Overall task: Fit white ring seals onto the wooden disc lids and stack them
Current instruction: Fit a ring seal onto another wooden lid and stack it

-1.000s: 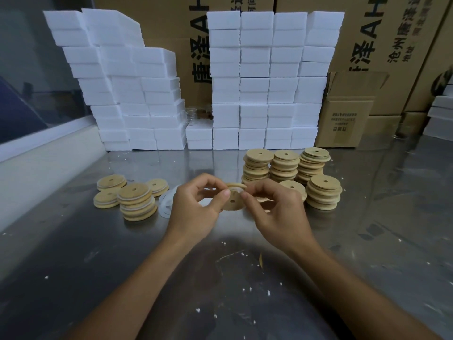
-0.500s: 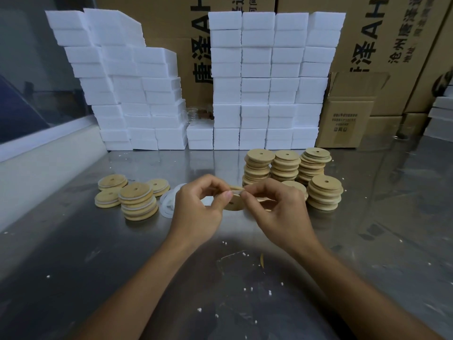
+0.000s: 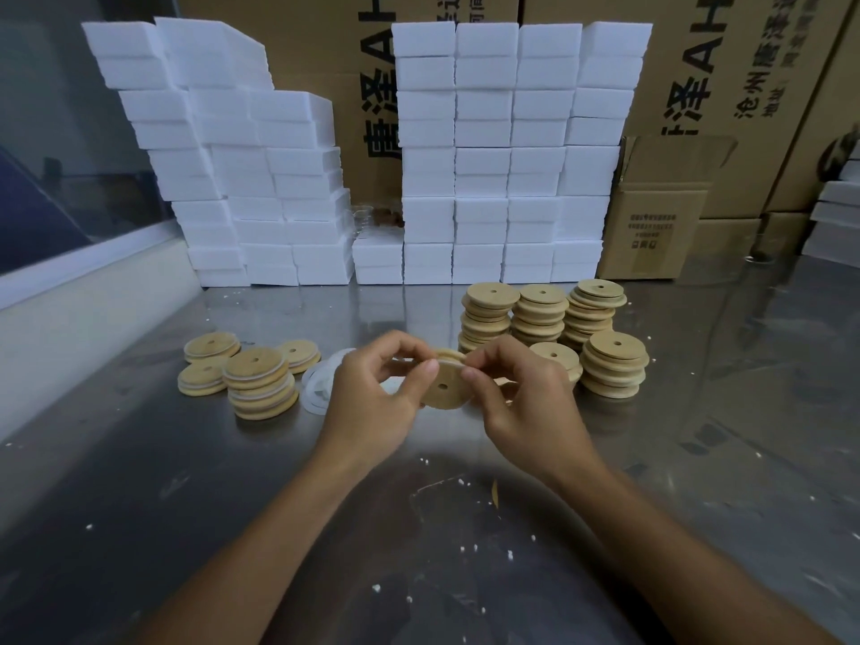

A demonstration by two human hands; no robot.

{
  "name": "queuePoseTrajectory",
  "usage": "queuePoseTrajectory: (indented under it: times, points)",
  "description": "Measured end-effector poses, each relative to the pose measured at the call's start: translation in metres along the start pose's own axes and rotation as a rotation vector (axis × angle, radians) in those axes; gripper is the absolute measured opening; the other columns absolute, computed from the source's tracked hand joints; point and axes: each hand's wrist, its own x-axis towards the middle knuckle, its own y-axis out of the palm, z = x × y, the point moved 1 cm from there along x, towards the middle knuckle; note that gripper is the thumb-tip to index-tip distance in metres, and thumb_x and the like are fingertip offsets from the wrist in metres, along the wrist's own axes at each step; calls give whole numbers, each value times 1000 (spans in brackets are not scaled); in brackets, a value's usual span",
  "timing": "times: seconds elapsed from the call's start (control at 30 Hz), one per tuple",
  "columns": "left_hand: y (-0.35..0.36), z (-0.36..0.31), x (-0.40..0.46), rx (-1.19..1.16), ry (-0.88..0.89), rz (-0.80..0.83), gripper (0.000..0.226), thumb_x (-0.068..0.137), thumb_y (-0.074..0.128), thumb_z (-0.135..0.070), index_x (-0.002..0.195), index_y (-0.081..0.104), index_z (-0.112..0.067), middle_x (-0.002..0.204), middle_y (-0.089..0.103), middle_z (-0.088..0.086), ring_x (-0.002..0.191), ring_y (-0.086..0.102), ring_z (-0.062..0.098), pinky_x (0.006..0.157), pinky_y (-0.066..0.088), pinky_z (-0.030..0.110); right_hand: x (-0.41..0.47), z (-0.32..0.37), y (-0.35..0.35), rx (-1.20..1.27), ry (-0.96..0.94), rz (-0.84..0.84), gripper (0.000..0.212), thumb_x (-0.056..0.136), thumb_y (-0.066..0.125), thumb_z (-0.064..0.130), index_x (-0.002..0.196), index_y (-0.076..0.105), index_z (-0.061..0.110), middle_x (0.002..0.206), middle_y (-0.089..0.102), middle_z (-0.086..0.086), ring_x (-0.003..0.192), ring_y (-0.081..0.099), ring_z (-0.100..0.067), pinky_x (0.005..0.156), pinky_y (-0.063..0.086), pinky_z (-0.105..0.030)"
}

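A wooden disc lid (image 3: 444, 388) with a small centre hole is held upright between both hands above the steel table. My left hand (image 3: 372, 393) pinches its left rim and my right hand (image 3: 526, 398) pinches its right rim, thumbs toward me. A white ring seal shows along the lid's top edge. Loose white ring seals (image 3: 321, 384) lie on the table just left of my left hand. A stack of lids with white seals (image 3: 259, 384) stands at the left, with low piles (image 3: 211, 349) behind it. Taller stacks of bare lids (image 3: 540, 318) stand at the right.
White foam blocks (image 3: 502, 155) are stacked in walls along the back, with cardboard boxes (image 3: 661, 225) behind and to the right. White crumbs dot the steel table (image 3: 186, 505). A pale ledge (image 3: 70, 318) runs along the left side.
Both hands have kept the lid between them, working their fingers round its rim. The lid's flat face with the hole now shows more plainly toward me.
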Motion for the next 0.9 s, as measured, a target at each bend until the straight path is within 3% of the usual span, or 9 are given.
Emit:
queuePoseTrajectory:
  times: [0.07, 0.2, 0.4, 0.5, 0.57, 0.63, 0.77, 0.9]
  points:
    - [3, -2, -1, 87, 74, 27, 20, 88, 67, -7, 79, 65, -24, 81, 68, -9, 83, 66, 13, 69, 60, 39, 0, 0, 0, -22, -22, 6, 10, 89, 65, 8, 85, 63, 16, 76, 65, 13, 72, 62, -8, 60, 46, -21]
    - [2, -1, 0, 25, 49, 0, 19, 88, 66, -2, 78, 65, -19, 80, 69, -2, 81, 68, 18, 69, 60, 47, -1, 2, 2, 27, -31, -7, 9, 89, 65, 12, 85, 62, 20, 79, 66, 13, 77, 65, -10, 62, 53, -27]
    - [3, -3, -1, -355, -247, -56, 20, 90, 64, -2, 74, 67, -15, 94, 67, 14, 90, 70, 24, 66, 61, 44, -1, 1, 5, 208, 94, -25, 17, 90, 69, 12, 88, 60, 26, 81, 69, 9, 75, 69, -16, 64, 59, -46]
    - [2, -3, 0, -323, -234, -31, 19, 90, 64, -3, 75, 67, -15, 90, 67, 7, 90, 69, 21, 66, 61, 47, -1, 0, 3, 175, 88, -58, 20, 90, 69, 10, 86, 60, 27, 80, 69, 12, 73, 68, -12, 63, 59, -37]
    - [0, -3, -1, -135, -93, -6, 16, 90, 65, -4, 78, 66, -15, 82, 68, -3, 84, 69, 16, 65, 62, 46, 0, 1, 1, 87, 32, -71, 19, 89, 69, 10, 87, 60, 27, 81, 68, 15, 77, 66, -5, 63, 54, -21]
    - [0, -4, -1, 9, 26, 20, 13, 89, 66, -6, 81, 66, -16, 81, 68, -6, 81, 69, 16, 65, 61, 46, 0, 1, -1, 35, -23, -70, 14, 88, 69, 8, 89, 62, 21, 81, 68, 16, 77, 63, -2, 62, 49, -14]
    - [2, -3, 0, 114, 71, 17, 14, 90, 65, -4, 81, 62, -15, 82, 68, -3, 81, 68, 16, 72, 60, 47, 1, 2, -2, 15, -73, -53, 9, 89, 69, 7, 90, 64, 15, 81, 68, 9, 75, 65, -8, 64, 52, -24]
    - [3, -3, 0, -210, -161, -41, 21, 91, 60, 3, 75, 61, -10, 84, 68, 7, 81, 71, 18, 66, 61, 34, 1, 5, 0, 117, -29, -87, 9, 88, 71, 8, 91, 65, 13, 83, 68, 5, 77, 66, -10, 68, 55, -25]
